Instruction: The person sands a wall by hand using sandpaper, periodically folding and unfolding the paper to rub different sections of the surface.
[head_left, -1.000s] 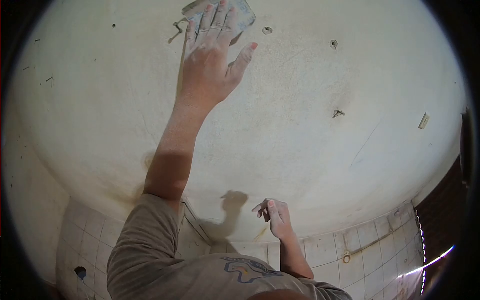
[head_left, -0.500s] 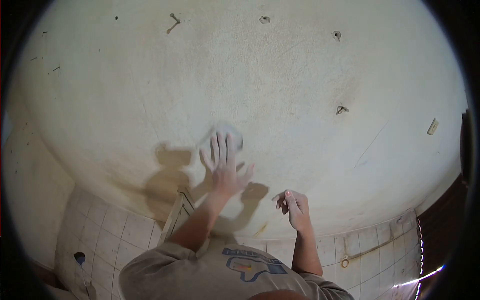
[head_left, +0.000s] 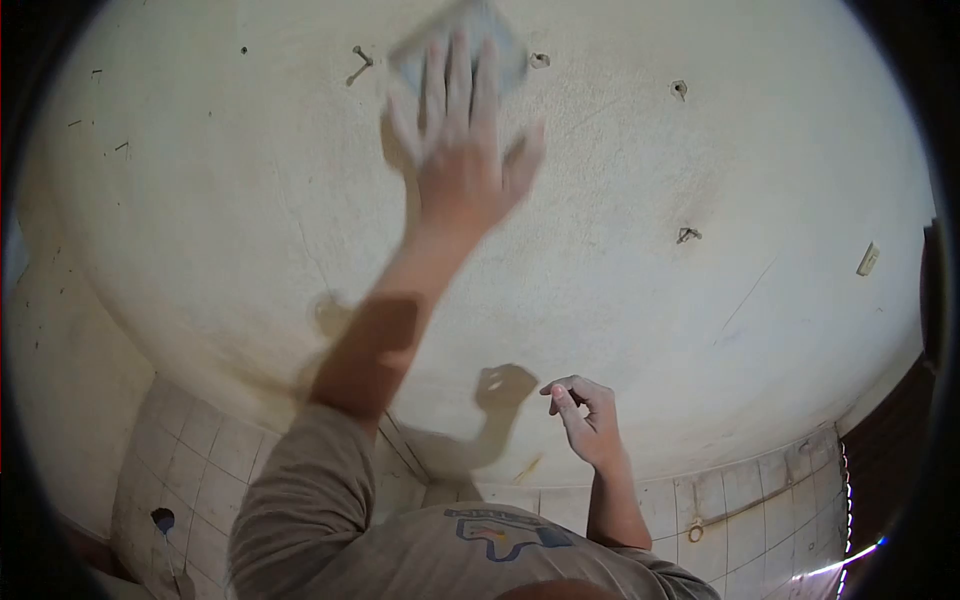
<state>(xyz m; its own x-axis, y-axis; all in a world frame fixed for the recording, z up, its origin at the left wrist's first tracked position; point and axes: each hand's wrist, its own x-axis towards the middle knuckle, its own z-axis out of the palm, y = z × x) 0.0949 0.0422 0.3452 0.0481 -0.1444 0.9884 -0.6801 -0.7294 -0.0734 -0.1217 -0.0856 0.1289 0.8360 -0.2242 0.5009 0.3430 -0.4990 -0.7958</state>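
My left hand presses a grey square sheet flat against the pale wall. Its fingers are stretched and spread over the sheet, the thumb stands out to the right, and motion blurs both hand and sheet. Lower right of centre, my right hand is raised in front of the wall, its fingers curled and the thumb against the index finger. Nothing shows in it. Pale dust covers the fingers of both hands.
Screws or anchors stick out of the wall, one at upper left and one at right. A small light fitting sits further right. White tiles run below, with a ring-ended cord. A dark shutter-like surface borders the right.
My left hand has moved up the wall with the sheet, from near the middle to the top. My right hand has stayed nearly in place, its fingers slightly more curled.
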